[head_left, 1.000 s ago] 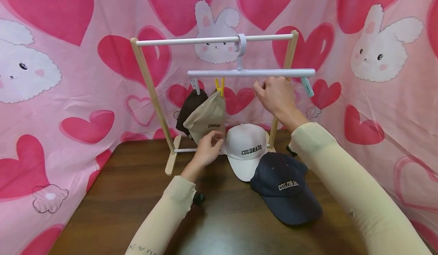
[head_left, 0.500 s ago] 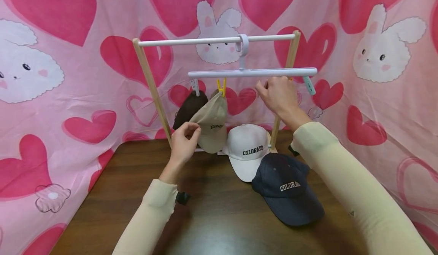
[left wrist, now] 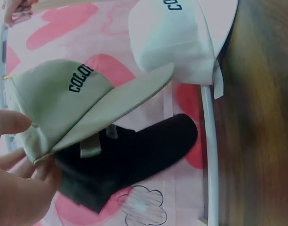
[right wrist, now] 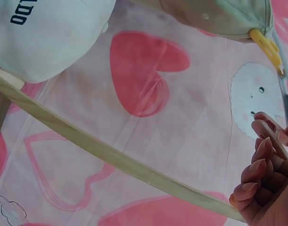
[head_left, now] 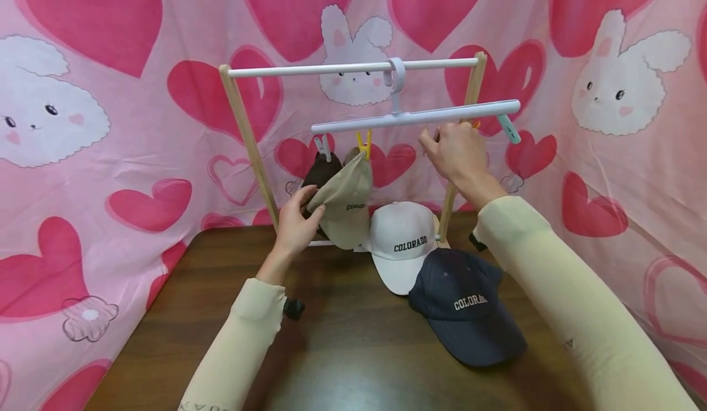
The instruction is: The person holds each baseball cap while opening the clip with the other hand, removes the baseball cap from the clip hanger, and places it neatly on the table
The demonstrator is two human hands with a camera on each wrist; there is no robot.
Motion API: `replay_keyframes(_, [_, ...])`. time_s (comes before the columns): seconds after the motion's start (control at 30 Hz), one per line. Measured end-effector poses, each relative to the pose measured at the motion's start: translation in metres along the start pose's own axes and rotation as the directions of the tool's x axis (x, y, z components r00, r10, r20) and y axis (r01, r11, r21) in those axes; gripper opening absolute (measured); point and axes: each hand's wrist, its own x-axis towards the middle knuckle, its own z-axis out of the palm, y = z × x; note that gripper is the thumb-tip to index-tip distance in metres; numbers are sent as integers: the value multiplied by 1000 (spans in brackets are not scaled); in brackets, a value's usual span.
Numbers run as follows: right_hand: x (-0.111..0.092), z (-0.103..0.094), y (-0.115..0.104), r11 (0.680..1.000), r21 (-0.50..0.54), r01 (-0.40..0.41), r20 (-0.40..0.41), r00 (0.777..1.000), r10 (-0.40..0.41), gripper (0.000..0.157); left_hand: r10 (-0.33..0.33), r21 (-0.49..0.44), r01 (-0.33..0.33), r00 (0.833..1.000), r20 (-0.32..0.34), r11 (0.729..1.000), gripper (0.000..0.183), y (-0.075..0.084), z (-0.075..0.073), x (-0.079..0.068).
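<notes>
A beige cap (head_left: 348, 208) hangs by its top from a yellow clothespin (head_left: 364, 143) on a white hanger (head_left: 431, 115). My left hand (head_left: 295, 224) holds the cap's back edge, thumb in front and fingers behind in the left wrist view. Behind it a dark brown cap (left wrist: 158, 146) hangs from a grey clothespin (head_left: 323, 148). My right hand (head_left: 458, 153) is raised just under the hanger's right half, fingers curled in the right wrist view (right wrist: 264, 174); I cannot tell what, if anything, sits between them. The hanger slants, right end higher.
The hanger hooks over the white rail (head_left: 309, 69) of a wooden-legged rack (head_left: 245, 141). A white cap (head_left: 402, 233) and a navy cap (head_left: 466, 307) lie on the brown table (head_left: 342, 349). A teal clothespin (head_left: 509, 129) hangs at the hanger's right end.
My left hand has moved left and up to the beige cap's back edge. The hanger has tilted, its right end rising and left end dropping. My right hand stays under it.
</notes>
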Motion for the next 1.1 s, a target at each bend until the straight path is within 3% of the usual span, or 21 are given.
replay_keyframes(0.1, [0, -2, 2, 1000, -9, 3, 12, 1000, -3, 54, 6, 9, -6, 1000, 28, 1000, 32, -2, 4, -1])
replay_keyframes(0.2, [0, -2, 1, 1000, -20, 7, 17, 1000, -7, 55, 7, 2, -7, 1000, 17, 1000, 23, -3, 4, -2])
replay_keyframes(0.3, [0, -2, 1, 1000, -18, -3, 19, 1000, 3, 55, -35, -27, 35, 999, -16, 999, 18, -1, 1, -3])
replay_keyframes(0.5, [0, -2, 3, 1000, 15, -20, 7, 1000, 20, 58, -124, -165, 118, 992, -23, 979, 22, 4, -7, -3])
replay_keyframes(0.77, [2, -9, 1, 997, 10, -82, -15, 997, 82, 61, -145, -292, 161, 987, 76, 943, 22, 6, -3, -9])
replay_keyframes(0.97, [2, -11, 0, 997, -8, -76, -54, 996, 75, 63, -136, -326, 154, 988, 76, 933, 20, 4, 5, -11])
replay_keyframes(1.1, [-1, -10, -3, 996, -5, -89, -27, 996, 89, 63, -130, -339, 145, 989, 67, 929, 19, 5, 8, -12])
